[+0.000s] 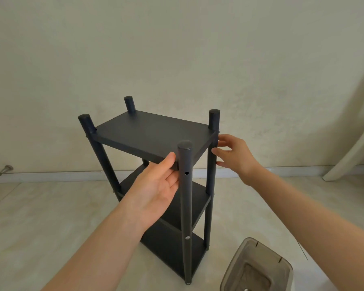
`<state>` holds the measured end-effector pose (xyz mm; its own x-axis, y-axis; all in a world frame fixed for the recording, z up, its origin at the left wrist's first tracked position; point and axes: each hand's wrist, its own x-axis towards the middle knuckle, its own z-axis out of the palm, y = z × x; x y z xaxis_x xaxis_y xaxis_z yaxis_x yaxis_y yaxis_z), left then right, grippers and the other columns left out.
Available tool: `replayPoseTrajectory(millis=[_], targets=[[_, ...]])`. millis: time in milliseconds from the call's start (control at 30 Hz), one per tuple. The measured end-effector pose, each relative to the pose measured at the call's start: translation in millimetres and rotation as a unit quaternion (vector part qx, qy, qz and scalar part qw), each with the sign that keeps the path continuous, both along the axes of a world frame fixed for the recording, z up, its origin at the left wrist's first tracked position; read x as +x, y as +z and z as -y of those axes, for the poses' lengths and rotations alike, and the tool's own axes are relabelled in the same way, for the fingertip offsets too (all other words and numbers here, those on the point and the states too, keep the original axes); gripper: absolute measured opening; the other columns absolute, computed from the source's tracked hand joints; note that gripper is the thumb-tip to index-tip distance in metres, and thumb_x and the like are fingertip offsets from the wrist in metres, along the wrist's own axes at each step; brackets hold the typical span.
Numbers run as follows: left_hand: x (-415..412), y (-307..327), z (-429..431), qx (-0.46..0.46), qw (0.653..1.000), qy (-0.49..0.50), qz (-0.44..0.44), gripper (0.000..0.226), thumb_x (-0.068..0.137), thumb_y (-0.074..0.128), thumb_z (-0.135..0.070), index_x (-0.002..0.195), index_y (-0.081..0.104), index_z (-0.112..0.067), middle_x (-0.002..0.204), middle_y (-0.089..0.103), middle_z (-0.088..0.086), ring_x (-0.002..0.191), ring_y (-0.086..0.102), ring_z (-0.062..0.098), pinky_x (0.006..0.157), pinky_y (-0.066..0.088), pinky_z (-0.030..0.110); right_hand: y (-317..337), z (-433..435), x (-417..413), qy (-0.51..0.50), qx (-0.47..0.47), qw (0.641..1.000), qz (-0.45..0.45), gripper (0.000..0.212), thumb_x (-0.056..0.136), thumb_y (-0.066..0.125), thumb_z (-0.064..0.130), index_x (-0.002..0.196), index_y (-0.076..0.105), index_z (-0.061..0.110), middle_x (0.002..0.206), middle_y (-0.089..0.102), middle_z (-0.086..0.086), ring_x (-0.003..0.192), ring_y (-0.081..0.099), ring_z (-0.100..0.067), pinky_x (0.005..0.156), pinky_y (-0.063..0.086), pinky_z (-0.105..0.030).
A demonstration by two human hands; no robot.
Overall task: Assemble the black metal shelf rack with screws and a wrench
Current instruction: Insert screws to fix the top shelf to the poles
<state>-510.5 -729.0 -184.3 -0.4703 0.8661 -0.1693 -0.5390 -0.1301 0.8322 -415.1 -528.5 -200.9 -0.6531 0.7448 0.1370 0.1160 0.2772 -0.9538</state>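
Observation:
A black metal shelf rack (153,133) stands upright on the floor, with three shelves between round posts. My left hand (158,185) holds the front edge of the top shelf beside the near post (186,206), thumb on top and fingers beneath. My right hand (233,154) reaches toward the right post (212,156) just under the top shelf, fingers spread and touching it or very close. An empty hole shows in the near post just below the top shelf; a silver screw head sits lower down. No wrench is visible.
A grey translucent plastic container (259,267) stands on the floor at the lower right, close to the rack's foot. A metal door stop (4,170) sits by the baseboard at the left. A pale chair leg (351,148) leans in at the right. Light tiled floor lies around the rack.

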Motion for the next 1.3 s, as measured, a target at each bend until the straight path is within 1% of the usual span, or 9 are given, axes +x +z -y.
replayPoseTrajectory(millis=[200, 333, 400, 500, 600, 733, 867, 1033, 1300], targets=[[7.9, -2.4, -4.3, 0.012, 1.000, 0.016, 0.013, 0.048, 0.078, 0.065, -0.030, 0.125, 0.062, -0.021, 0.119, 0.073, 0.002, 0.105, 0.072, 0.014, 0.087, 0.055, 0.030, 29.8, 1.7, 16.0, -0.049, -0.022, 0.995, 0.087, 0.034, 0.094, 0.060, 0.012, 0.126, 0.054, 0.016, 0.107, 0.067, -0.004, 0.103, 0.065, -0.024, 0.086, 0.056, -0.037], [11.3, -0.8, -6.0, 0.019, 0.999, 0.034, 0.021, 0.043, 0.076, 0.067, -0.027, 0.118, 0.066, -0.019, 0.112, 0.075, 0.004, 0.100, 0.074, 0.017, 0.069, 0.061, 0.026, 52.2, 31.1, 38.0, -0.087, 0.172, 0.979, 0.062, 0.021, 0.095, 0.056, 0.020, 0.116, 0.063, 0.021, 0.098, 0.065, 0.015, 0.084, 0.061, 0.000, 0.061, 0.043, -0.008], [13.0, -0.8, -7.8, 0.018, 0.998, 0.050, 0.021, 0.042, 0.076, 0.067, -0.027, 0.118, 0.065, -0.019, 0.110, 0.076, 0.005, 0.099, 0.074, 0.017, 0.067, 0.061, 0.026, 63.8, 51.3, 46.1, -0.017, 0.185, 0.983, -0.012, 0.014, 0.096, 0.057, 0.023, 0.099, 0.070, 0.025, 0.092, 0.069, 0.018, 0.089, 0.062, 0.007, 0.066, 0.042, -0.002], [14.6, 0.9, -11.7, 0.013, 0.998, 0.056, 0.002, 0.046, 0.079, 0.067, -0.027, 0.123, 0.063, -0.015, 0.114, 0.075, 0.006, 0.103, 0.073, 0.018, 0.074, 0.060, 0.027, 69.6, 73.5, 49.6, 0.118, 0.181, 0.976, -0.032, 0.012, 0.096, 0.060, 0.030, 0.099, 0.071, 0.029, 0.098, 0.070, 0.021, 0.098, 0.064, 0.003, 0.086, 0.047, -0.011], [17.5, 1.1, -16.3, 0.009, 0.998, 0.062, -0.015, 0.051, 0.078, 0.067, -0.029, 0.126, 0.062, -0.014, 0.116, 0.074, 0.006, 0.106, 0.072, 0.018, 0.087, 0.057, 0.031, 62.2, 75.4, 46.0, 0.138, 0.195, 0.971, 0.004, 0.025, 0.093, 0.062, 0.036, 0.117, 0.065, 0.030, 0.104, 0.067, 0.022, 0.107, 0.059, 0.005, 0.100, 0.045, -0.020], [18.5, -4.0, -22.9, -0.007, 0.998, 0.052, -0.032, 0.052, 0.077, 0.069, -0.034, 0.123, 0.063, -0.011, 0.109, 0.076, 0.006, 0.101, 0.074, 0.018, 0.089, 0.054, 0.036, 58.4, 69.0, 42.3, 0.126, 0.220, 0.967, 0.016, 0.022, 0.094, 0.062, 0.029, 0.116, 0.065, 0.028, 0.102, 0.067, 0.021, 0.106, 0.060, 0.004, 0.097, 0.045, -0.016], [18.7, -9.4, -31.8, -0.025, 0.998, 0.027, -0.059, 0.044, 0.076, 0.067, -0.040, 0.112, 0.068, -0.017, 0.102, 0.077, 0.001, 0.095, 0.075, 0.014, 0.080, 0.056, 0.032, 56.4, 61.6, 47.2, 0.109, 0.237, 0.965, 0.016, 0.026, 0.095, 0.059, 0.036, 0.121, 0.060, 0.036, 0.107, 0.068, 0.018, 0.108, 0.061, -0.001, 0.097, 0.051, -0.035], [23.7, -14.8, -40.9, 0.011, 0.996, -0.005, -0.083, 0.018, 0.079, 0.067, -0.040, 0.077, 0.081, -0.029, 0.106, 0.077, 0.001, 0.103, 0.073, 0.015, 0.078, 0.056, 0.027, 57.7, 52.2, 56.6, 0.120, 0.270, 0.955, 0.032, 0.024, 0.100, 0.054, 0.028, 0.123, 0.056, 0.036, 0.112, 0.065, 0.019, 0.114, 0.057, 0.000, 0.096, 0.044, -0.025], [33.7, -16.7, -52.3, 0.032, 0.995, 0.031, -0.090, 0.015, 0.078, 0.069, -0.035, 0.070, 0.080, -0.028, 0.094, 0.077, 0.001, 0.099, 0.074, 0.018, 0.086, 0.054, 0.036, 59.8, 49.5, 62.1, 0.112, 0.239, 0.964, 0.036, 0.024, 0.099, 0.054, 0.022, 0.121, 0.056, 0.031, 0.109, 0.068, 0.013, 0.112, 0.061, -0.003, 0.098, 0.049, -0.033]])
